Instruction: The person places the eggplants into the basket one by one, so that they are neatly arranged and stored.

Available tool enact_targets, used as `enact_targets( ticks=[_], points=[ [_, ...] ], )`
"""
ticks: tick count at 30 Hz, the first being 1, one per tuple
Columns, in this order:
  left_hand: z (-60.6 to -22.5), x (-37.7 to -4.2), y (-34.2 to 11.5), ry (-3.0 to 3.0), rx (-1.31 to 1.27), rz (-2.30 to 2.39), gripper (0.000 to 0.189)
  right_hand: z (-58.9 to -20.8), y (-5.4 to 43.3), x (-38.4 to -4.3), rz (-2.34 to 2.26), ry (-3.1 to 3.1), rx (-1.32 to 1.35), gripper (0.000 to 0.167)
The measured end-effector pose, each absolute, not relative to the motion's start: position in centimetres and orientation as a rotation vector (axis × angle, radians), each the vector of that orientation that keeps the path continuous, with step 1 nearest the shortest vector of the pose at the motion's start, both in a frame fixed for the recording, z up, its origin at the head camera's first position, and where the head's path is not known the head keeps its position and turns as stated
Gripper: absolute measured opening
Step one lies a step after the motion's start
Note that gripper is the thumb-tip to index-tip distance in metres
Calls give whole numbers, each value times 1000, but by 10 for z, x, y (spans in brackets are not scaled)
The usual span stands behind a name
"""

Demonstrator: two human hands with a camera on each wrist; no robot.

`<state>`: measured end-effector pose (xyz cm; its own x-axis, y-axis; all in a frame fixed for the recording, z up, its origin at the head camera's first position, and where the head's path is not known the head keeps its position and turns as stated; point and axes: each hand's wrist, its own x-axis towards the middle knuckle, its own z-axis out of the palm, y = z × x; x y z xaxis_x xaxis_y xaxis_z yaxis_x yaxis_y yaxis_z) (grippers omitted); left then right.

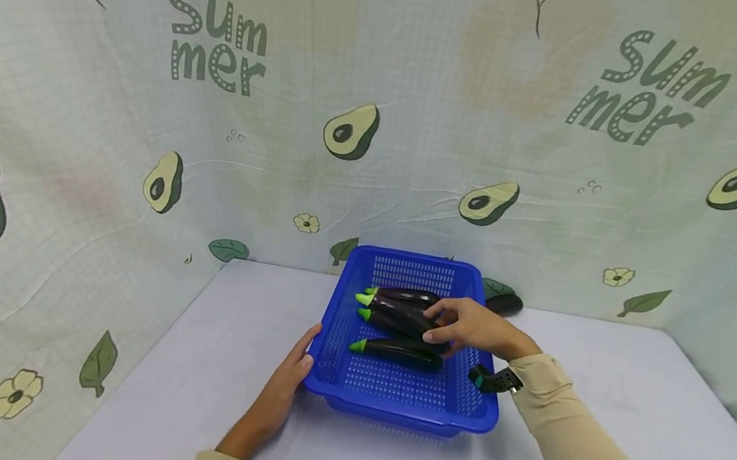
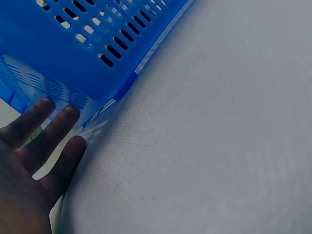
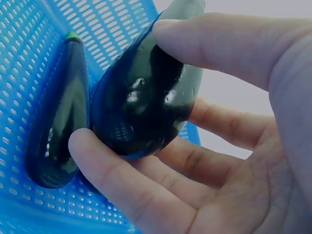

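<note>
My right hand [image 1: 473, 327] reaches over the right side of a blue plastic basket [image 1: 399, 408] and holds the blunt end of a dark purple eggplant [image 3: 141, 97]. Thumb and fingers lie on opposite sides of it. Beside it in the basket is another eggplant [image 3: 61, 117], with a green stem end. In the head view several eggplants [image 1: 399, 352] lie roughly crosswise, green ends to the left. My left hand [image 1: 285, 384] rests against the basket's left side; in the left wrist view its fingers [image 2: 56, 126] are extended against the wall.
The basket stands on a white table [image 1: 231, 337]. Behind its right rim lies a dark eggplant-like object [image 1: 505, 303], partly hidden. A cloth [image 1: 427, 68] printed with avocados hangs behind the table and along its sides.
</note>
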<state>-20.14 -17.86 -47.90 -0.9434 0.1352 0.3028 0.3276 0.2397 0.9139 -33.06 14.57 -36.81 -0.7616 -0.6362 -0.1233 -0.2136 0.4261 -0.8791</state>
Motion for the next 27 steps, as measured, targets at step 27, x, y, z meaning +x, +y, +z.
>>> enact_targets(
  ticks=[27],
  points=[
    [-483, -203, -181, -2355, -411, -1775, 53, -373, 128, -319, -1082, 2296, -698, 45]
  ],
)
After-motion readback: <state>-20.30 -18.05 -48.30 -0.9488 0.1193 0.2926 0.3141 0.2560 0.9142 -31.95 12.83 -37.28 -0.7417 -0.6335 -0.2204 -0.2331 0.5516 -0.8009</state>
